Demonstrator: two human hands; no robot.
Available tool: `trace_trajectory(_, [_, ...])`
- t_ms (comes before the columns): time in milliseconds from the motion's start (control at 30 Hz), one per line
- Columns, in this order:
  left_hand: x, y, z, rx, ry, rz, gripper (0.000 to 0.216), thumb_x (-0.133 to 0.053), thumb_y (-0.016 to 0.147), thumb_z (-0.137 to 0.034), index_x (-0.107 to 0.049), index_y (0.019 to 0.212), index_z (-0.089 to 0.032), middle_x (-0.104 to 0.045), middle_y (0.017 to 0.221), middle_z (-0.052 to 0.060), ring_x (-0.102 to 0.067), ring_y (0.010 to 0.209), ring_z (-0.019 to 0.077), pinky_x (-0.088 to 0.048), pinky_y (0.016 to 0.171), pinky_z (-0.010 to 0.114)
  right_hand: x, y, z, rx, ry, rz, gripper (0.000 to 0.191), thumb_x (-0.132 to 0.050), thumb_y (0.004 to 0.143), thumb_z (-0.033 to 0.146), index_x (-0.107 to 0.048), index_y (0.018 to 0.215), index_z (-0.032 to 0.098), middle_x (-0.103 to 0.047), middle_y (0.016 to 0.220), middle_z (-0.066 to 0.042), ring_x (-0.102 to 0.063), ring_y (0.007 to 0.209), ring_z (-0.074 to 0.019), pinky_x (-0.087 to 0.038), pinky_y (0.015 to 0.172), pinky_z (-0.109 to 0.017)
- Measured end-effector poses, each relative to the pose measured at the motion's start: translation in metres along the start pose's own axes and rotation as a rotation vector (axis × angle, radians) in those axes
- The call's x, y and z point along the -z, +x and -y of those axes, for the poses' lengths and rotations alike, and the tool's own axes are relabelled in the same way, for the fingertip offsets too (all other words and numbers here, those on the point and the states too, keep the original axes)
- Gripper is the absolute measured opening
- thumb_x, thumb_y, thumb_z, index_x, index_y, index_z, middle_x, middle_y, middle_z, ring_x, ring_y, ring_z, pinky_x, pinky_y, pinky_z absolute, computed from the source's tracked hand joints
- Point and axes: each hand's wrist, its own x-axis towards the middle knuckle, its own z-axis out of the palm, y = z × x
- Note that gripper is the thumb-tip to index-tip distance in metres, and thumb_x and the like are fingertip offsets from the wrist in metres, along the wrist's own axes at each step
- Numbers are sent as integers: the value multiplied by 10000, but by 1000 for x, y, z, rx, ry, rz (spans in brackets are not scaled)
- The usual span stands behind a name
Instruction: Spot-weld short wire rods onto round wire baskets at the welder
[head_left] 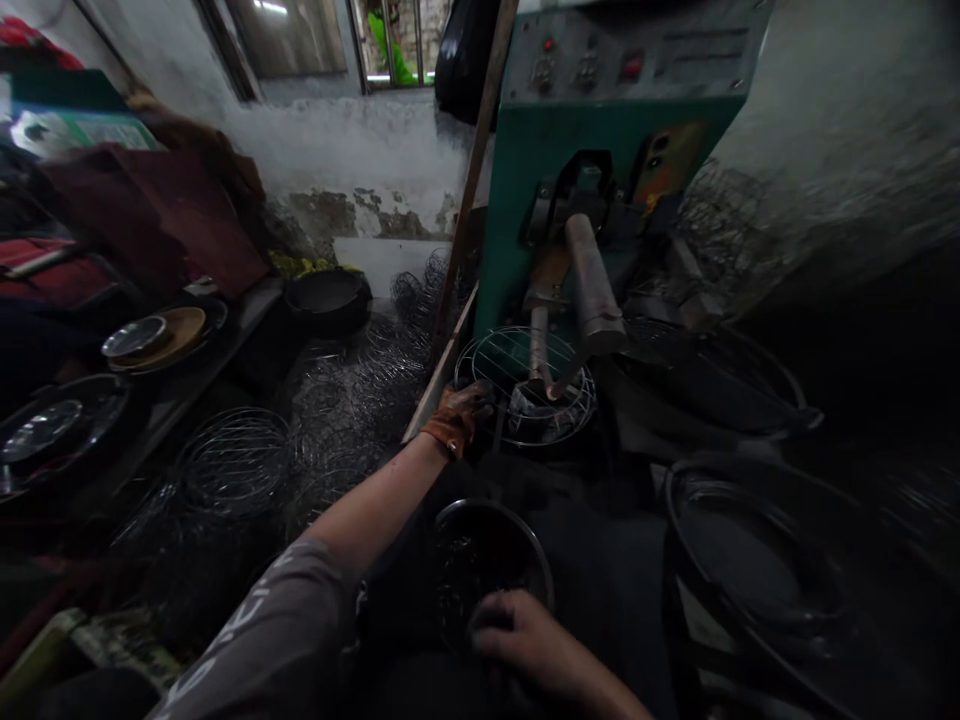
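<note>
My left hand [457, 414], in a worn brown glove, grips the near left rim of a round wire grid [499, 358] that lies under the metal arm [592, 280] of a green machine [600, 130]. My bare right hand [525, 635] rests low in the view on the near rim of a dark round bowl [491, 545], fingers curled over it. What lies inside the bowl is too dark to make out.
Piles of round wire frames [236, 460] cover the floor at the left. A low bench holds metal dishes [154, 338]. Large dark rings [757, 560] lie at the right. A wooden stick [472, 190] leans beside the machine, and a black pan [328, 298] sits by the wall.
</note>
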Motion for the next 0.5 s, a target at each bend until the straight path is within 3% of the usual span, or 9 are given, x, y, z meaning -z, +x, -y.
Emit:
trace_trajectory(67, [-3,-5,-1,12,-44,-39,414,-792,671,-115,-541,989,-200,-636,816,11,-641,703,139,-541,646,251,24,2,28,141,31,-232,344,-744,649,483,-721,808,180,-682,672,-16,-627,590,-176,-505,558,-285])
trace_trajectory(167, [-10,-12,0,25,-100,-42,372,-780,717,-136,-549,1003,-195,-678,937,60,-675,786,174,-560,691,291,65,14,74,401,138,-712,478,-758,661,583,-701,900,173,-724,752,-55,-684,642,-218,-572,614,-343])
trace_trajectory(233, [-15,-15,3,28,-109,-50,342,-781,724,-131,-559,978,-185,-678,957,74,-675,798,181,-558,704,302,86,28,92,530,164,-921,538,-747,641,636,-687,898,166,-735,774,-75,-704,667,-237,-586,633,-363])
trace_trajectory(367, [-23,-18,7,28,-102,-66,273,-769,715,-103,-577,897,-170,-612,780,21,-614,667,132,-522,650,259,105,53,96,508,0,-1055,603,-656,662,716,-686,877,154,-673,581,-44,-598,435,-200,-503,499,-337])
trace_trajectory(500, [-19,-23,10,10,-114,-48,266,-760,751,-141,-588,950,-185,-667,897,48,-669,789,167,-563,734,285,108,62,89,449,-129,-1110,554,-584,731,698,-691,870,172,-625,511,-14,-526,362,-170,-446,443,-307])
